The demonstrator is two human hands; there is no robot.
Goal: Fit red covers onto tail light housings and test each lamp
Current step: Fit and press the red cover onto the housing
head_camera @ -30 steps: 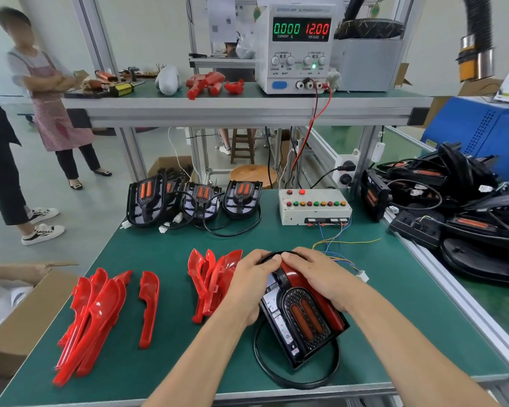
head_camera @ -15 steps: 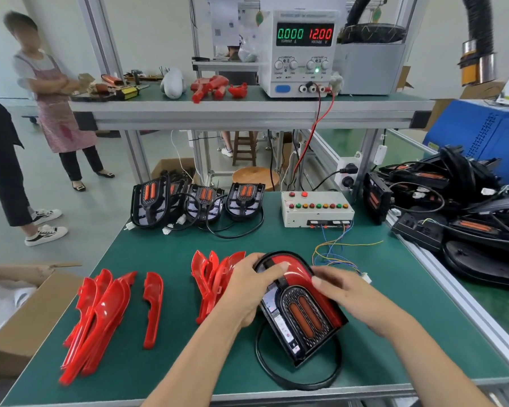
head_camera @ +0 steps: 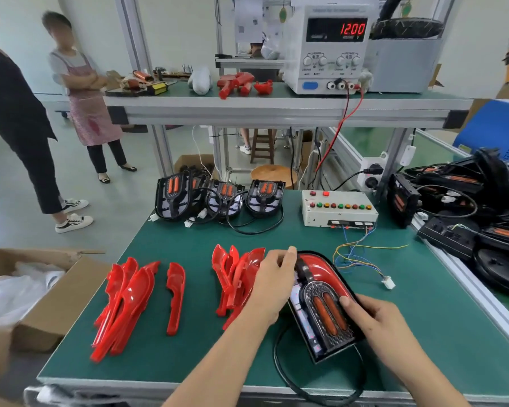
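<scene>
two bare hands work a black tail light housing (head_camera: 321, 312) lying near the front edge of a green tabletop (head_camera: 188, 353), a red cover (head_camera: 321, 267) seated along its curved top and right side. the left hand (head_camera: 272, 284) curls over the housing's upper left edge, thumb tip at the top of the cover, its fingers around the rim. the right hand (head_camera: 373, 320) grips the lower right side, thumb pressed on the dark grille beside two orange lamp strips. a black cable (head_camera: 279, 368) loops from under the housing toward the tabletop's front edge. just left of the left hand stands a cluster of loose red covers (head_camera: 232, 277); farther left lies a single red cover (head_camera: 175, 295), and beyond it a larger pile of red covers (head_camera: 124, 306). at the back of the tabletop, several uncovered housings (head_camera: 221, 195) lean in a row with their cables trailing. to their right sits a white test box (head_camera: 338, 208) with coloured buttons, thin coloured wires (head_camera: 356, 257) running from it to a white connector (head_camera: 389, 282) lying apart from the housing. on the shelf above, a power supply (head_camera: 325, 48) shows 12.00 in red digits. more black lamp parts (head_camera: 467, 207) are heaped on the bench to the right. an open cardboard box (head_camera: 36, 292) sits at the left, and two people stand on the floor beyond.
</scene>
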